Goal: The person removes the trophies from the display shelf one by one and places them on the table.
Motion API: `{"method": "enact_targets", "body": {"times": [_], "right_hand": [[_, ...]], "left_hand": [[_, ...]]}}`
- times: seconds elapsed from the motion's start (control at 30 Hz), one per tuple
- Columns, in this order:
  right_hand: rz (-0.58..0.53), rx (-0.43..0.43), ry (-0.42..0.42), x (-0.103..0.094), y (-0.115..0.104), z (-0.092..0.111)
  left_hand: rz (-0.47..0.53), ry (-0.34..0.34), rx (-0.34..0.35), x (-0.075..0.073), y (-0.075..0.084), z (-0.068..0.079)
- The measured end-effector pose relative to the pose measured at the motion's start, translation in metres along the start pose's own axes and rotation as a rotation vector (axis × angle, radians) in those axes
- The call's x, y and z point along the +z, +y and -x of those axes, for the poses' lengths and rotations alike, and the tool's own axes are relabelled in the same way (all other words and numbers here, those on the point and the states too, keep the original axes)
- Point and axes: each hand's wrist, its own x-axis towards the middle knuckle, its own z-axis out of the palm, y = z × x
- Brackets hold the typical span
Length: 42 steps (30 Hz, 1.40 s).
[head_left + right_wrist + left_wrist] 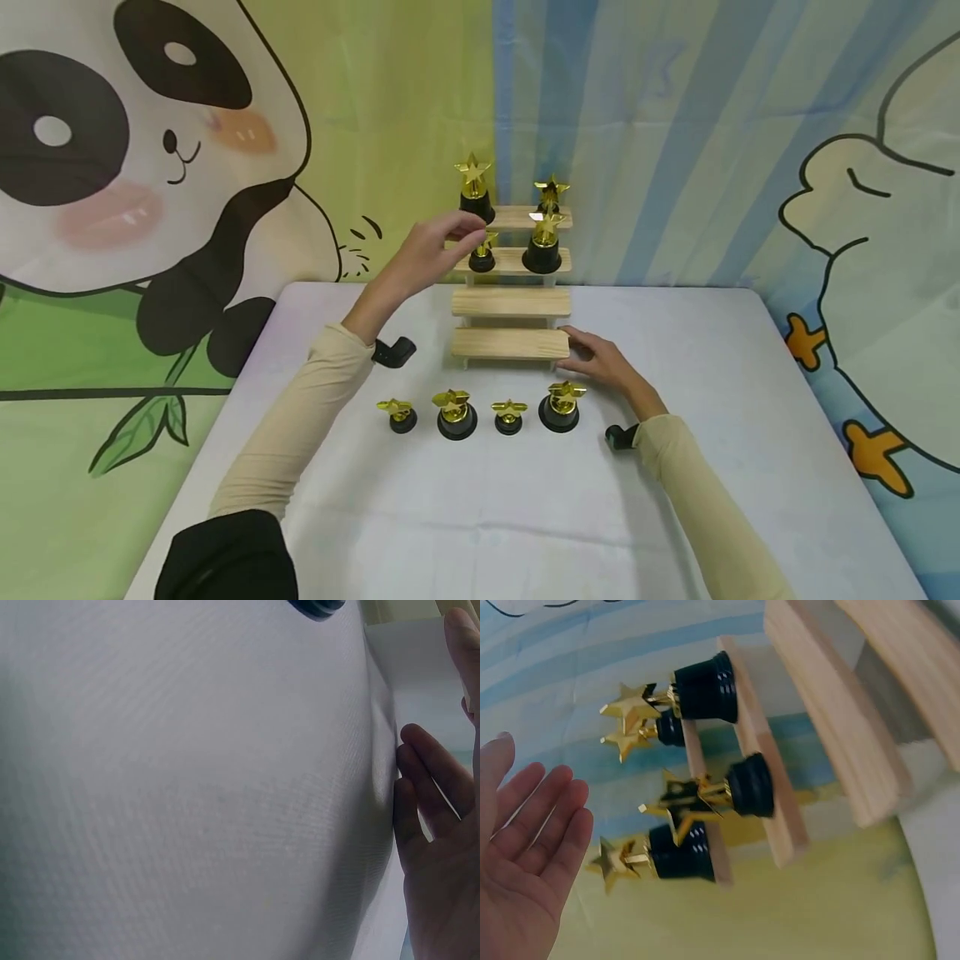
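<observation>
My left hand (438, 254), its fingers extended, is beside the upper steps of a wooden tiered stand (510, 343). In the left wrist view its fingertips are apart from the gold star trophies. Behind them on the second tier is a small trophy (482, 254), partly covered in the head view, with a larger trophy (543, 250) to its right. A large trophy (475, 196) and a small trophy (550, 192) are on the top tier. Fingertips of my right hand (603, 362) are at the right end of the lowest step, fingers loosely bent.
In front of the stand, a row of gold star trophies on black bases stands on the white tablecloth (480, 517): a small one (401, 417), a large one (456, 417), a small one (508, 419) and a large one (561, 408). A cartoon-printed curtain (390, 100) hangs behind.
</observation>
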Motion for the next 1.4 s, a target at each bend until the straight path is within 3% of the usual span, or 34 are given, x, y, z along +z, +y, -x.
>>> {"method": "enact_targets", "body": {"times": [0.3, 0.53, 0.67, 0.83, 1.07, 1.4], "right_hand": [[0.011, -0.006, 0.004, -0.001, -0.003, 0.001], [-0.013, 0.007, -0.007, 0.0, -0.003, 0.0], [-0.014, 0.02, -0.01, 0.0, -0.004, 0.001], [-0.015, 0.02, -0.014, 0.003, -0.003, -0.001], [-0.001, 0.001, -0.008, 0.005, -0.002, -0.003], [-0.003, -0.017, -0.002, 0.005, -0.003, -0.002]], "left_hand": [[-0.054, -0.077, 0.056, 0.021, 0.017, -0.064], [-0.101, -0.08, 0.098, 0.036, 0.023, -0.09], [-0.141, -0.079, 0.107, 0.043, 0.025, -0.097], [-0.136, -0.112, 0.054, 0.048, 0.019, -0.101], [-0.161, -0.134, -0.015, 0.053, 0.01, -0.099], [-0.142, -0.146, -0.048, 0.058, 0.002, -0.098]]}}
